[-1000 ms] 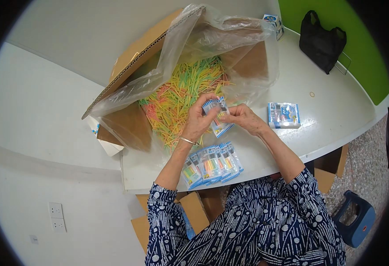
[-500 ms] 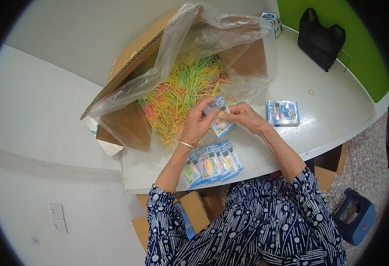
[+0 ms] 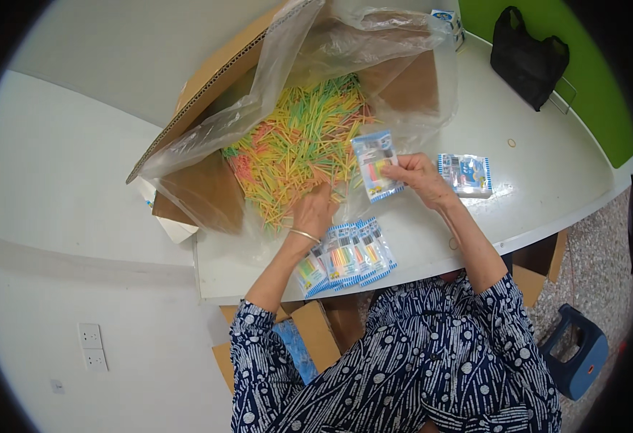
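Note:
My right hand (image 3: pixel 421 177) pinches a small clear-and-blue packet (image 3: pixel 375 164) by its right side, with coloured sticks showing through its window. It is held up beside the heap. My left hand (image 3: pixel 313 211) is at the near side of a heap of thin yellow, green, orange and pink sticks (image 3: pixel 305 137); its fingertips are blurred among them, so their grip is unclear. The heap lies in an open cardboard box (image 3: pixel 410 90) lined with a clear plastic bag (image 3: pixel 258 108). Just below my left wrist, several similar packets (image 3: pixel 343 252) overlap at the table's near edge.
A bundle of blue-and-white packets (image 3: pixel 465 175) lies right of my right hand. Rubber bands (image 3: pixel 511 143) are on the white table (image 3: pixel 547 187). Farther back are a black bag (image 3: pixel 527 61) and a small box (image 3: pixel 448 25). A blue stool (image 3: pixel 576 353) stands on the floor, lower right.
My left hand has let go of the packet and moved down-left to the coloured sticks. My right hand now holds the packet alone, slightly farther right and higher.

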Action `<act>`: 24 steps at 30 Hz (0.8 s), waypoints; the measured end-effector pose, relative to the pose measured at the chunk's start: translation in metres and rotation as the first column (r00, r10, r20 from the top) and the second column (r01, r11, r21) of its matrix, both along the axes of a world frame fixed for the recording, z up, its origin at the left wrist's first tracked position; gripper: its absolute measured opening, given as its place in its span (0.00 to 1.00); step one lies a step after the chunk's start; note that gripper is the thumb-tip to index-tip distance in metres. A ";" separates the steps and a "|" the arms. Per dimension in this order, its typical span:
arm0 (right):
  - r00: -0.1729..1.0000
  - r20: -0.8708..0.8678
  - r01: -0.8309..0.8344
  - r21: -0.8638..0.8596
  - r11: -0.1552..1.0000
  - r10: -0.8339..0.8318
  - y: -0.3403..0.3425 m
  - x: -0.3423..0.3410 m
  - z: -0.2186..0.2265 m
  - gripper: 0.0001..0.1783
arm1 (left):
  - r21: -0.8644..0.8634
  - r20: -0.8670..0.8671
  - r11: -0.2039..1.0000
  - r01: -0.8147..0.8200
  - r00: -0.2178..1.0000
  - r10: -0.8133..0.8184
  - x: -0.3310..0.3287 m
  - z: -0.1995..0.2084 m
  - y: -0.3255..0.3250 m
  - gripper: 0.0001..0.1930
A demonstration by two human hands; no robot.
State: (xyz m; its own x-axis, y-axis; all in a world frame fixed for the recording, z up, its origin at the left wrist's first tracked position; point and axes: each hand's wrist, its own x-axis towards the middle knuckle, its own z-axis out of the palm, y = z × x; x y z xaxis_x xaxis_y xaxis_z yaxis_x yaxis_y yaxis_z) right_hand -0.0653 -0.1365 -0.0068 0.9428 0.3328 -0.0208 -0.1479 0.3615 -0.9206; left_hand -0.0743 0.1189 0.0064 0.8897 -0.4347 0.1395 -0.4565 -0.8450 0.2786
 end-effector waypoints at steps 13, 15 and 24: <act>0.995 0.000 -0.096 -0.018 0.995 0.096 0.003 -0.001 -0.006 0.16 | 0.153 0.011 0.982 -0.112 0.994 0.111 0.003 -0.004 0.003 0.11; 0.995 -0.002 -0.100 -0.021 0.995 0.100 0.002 -0.001 -0.006 0.16 | 0.145 0.058 0.984 -0.104 0.994 0.097 0.003 -0.005 0.003 0.11; 0.996 0.018 -0.085 -0.074 0.994 0.087 0.001 -0.001 -0.014 0.17 | 0.127 0.057 0.987 -0.100 0.994 0.093 0.004 -0.001 0.003 0.08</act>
